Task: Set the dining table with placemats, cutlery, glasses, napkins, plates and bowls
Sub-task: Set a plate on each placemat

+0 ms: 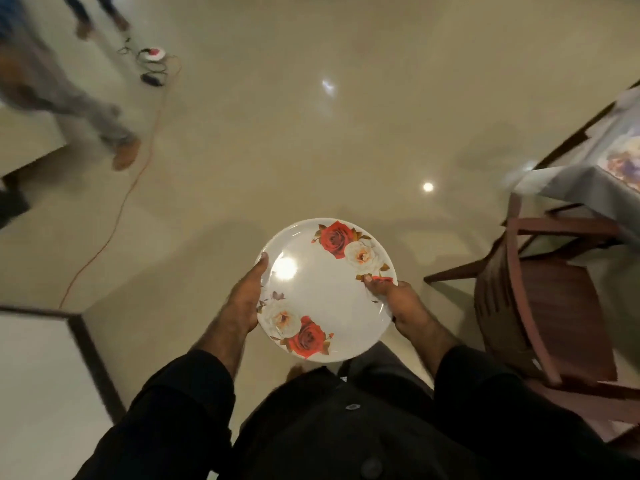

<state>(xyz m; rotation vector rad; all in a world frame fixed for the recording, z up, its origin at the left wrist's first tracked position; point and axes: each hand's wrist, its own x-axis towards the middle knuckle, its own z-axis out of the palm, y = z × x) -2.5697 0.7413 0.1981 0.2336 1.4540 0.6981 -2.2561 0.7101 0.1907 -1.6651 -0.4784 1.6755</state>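
Above the shiny tan floor (pixel 311 133), a person holds a round white plate (pixel 325 289) out in front of the body, and the plate is up in the air, not on any table. It has red and white roses painted near its far edge and its near edge. The left hand (pixel 244 303) grips the left rim, with the thumb lying along the top of the plate and the other fingers hidden under it. The right hand (pixel 398 299) grips the right rim, with the thumb pressed on top by a red flower. Both arms wear black sleeves (pixel 180 403). To the right stands a brown wooden chair (pixel 554 306), well apart from the plate. Past the chair, at the right edge, is the corner of a table (pixel 568 181) with a grey cloth and a picture mat on it. At the lower left is a white top with a dark edge (pixel 41 375). An orange cord (pixel 114 216) runs over the floor on the left. Far off at the upper left, blurry legs (pixel 83 102) of other people show.
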